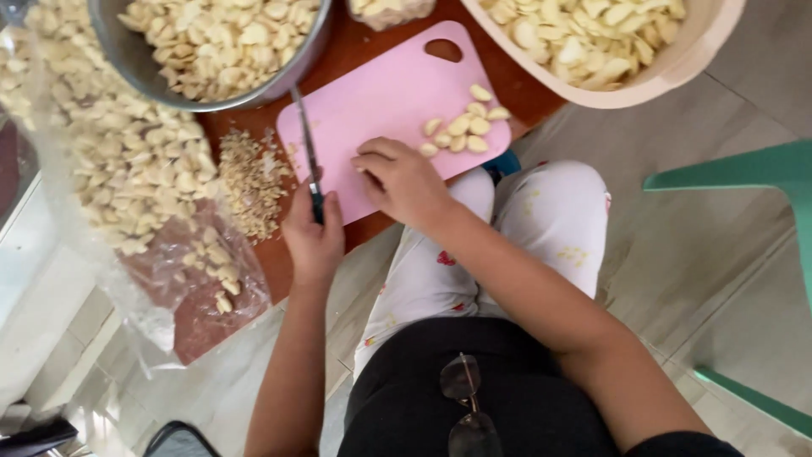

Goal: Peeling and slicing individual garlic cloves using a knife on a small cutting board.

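Note:
My left hand [311, 237] grips the dark handle of a knife [306, 144], whose thin blade points away across the left edge of a pink cutting board [381, 93]. My right hand [404, 182] rests on the board with its fingers curled; whether they pin a clove underneath is hidden. A small cluster of peeled garlic cloves [465, 127] lies on the board just right of that hand.
A metal bowl [169, 76] of peeled cloves stands at the top left, a beige tub [668, 72] of cloves at the top right. A clear plastic bag [127, 169] of cloves sprawls left, beside a heap of trimmed ends [249, 182]. A green chair [761, 178] stands right.

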